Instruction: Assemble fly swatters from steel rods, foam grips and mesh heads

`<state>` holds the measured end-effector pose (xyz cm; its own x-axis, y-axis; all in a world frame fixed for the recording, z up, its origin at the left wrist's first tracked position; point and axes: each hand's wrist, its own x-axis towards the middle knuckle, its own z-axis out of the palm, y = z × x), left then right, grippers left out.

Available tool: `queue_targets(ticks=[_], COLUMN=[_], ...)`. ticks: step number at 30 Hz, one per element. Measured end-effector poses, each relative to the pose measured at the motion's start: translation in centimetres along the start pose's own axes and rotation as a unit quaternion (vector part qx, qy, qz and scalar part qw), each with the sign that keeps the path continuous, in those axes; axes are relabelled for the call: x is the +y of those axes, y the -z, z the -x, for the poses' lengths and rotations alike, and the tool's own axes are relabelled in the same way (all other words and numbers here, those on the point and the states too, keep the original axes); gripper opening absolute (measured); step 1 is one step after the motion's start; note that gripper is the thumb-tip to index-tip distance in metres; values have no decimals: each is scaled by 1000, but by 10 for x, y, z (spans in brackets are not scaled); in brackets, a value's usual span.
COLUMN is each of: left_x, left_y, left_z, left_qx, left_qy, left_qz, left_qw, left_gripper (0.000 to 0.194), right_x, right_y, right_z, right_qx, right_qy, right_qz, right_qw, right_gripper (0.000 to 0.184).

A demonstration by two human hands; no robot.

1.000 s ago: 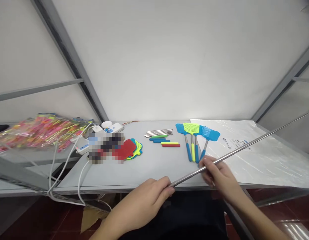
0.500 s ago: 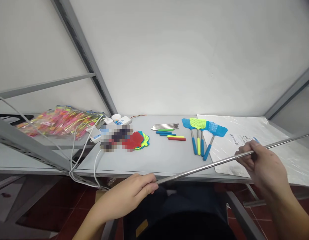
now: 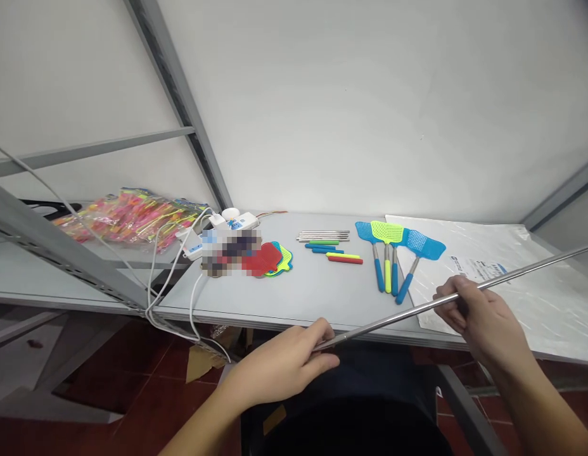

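The long metal rod (image 3: 393, 318) slants up to the right, held clear of the table (image 3: 275, 297), with its near end in the person's left hand (image 3: 284, 364) and its far end running out of view. The left fingers curl over that end; the thumb sits a little lower, so the grip is loose and only slightly parted. The right hand (image 3: 488, 316) is closed on the rod farther along, in a pinch of thumb and fingers.

Half a second ago the hands were farther apart and the left thumb was pressed closer to the rod; the left grip has since eased. That suggests the rod is being worked along its length, with the handling unfinished.

Beyond it lie the swatters (image 3: 388, 232), fanned out, partly on a white bag (image 3: 526, 304). Left of these are coloured grips (image 3: 345, 260), thin tubes (image 3: 324, 235) and loose heads (image 3: 266, 258), near a power strip (image 3: 246, 221).
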<state>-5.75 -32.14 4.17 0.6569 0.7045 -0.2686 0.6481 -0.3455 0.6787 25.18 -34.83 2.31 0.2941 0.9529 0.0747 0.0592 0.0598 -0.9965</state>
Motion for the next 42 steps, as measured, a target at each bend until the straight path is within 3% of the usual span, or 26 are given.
queue_targets(ticks=[4,7,10,13,16,20,26,33,36,38,42], left_x=[-9,-20,-27,-27,-24,-23,-30,-31,-28,-25,-13], left_y=[13,23,25,21,17,18,33,53,62,65,62], left_z=[9,17,18,10,-3,-20,-37,-64,-71,-73,-78], left_qx=[26,29,32,40,52,71,78,20,-10,-28,-42], left_qy=[8,18,9,-6,-16,-26,-6,8,5,-14,-42], left_qz=[43,42,48,78,123,197,266,295,273,202,10], left_qw=[999,999,998,996,991,978,961,955,962,979,998], left_gripper=[32,26,27,30,30,31,35,37,33,30,29], right_x=[-2,0,1,-8,-27,-50,-54,-50,-47,-41,-27], right_y=[8,15,12,-9,-46,-96,-135,-148,-150,-152,-154], right_z=[-6,-9,-11,-10,-8,-15,-42,-51,-52,-51,-50], right_qx=[51,69,69,36,-1,-44,29,119,147,148,81], right_qy=[-11,-30,-19,-18,-61,-126,-142,-139,-141,-159,-206], right_qz=[-57,-89,-130,-228,-338,-406,-473,-529,-534,-535,-538], right_qw=[997,993,989,973,939,904,869,829,820,816,814], right_gripper=[50,49,35,22,20,38,47,48,46,46,47])
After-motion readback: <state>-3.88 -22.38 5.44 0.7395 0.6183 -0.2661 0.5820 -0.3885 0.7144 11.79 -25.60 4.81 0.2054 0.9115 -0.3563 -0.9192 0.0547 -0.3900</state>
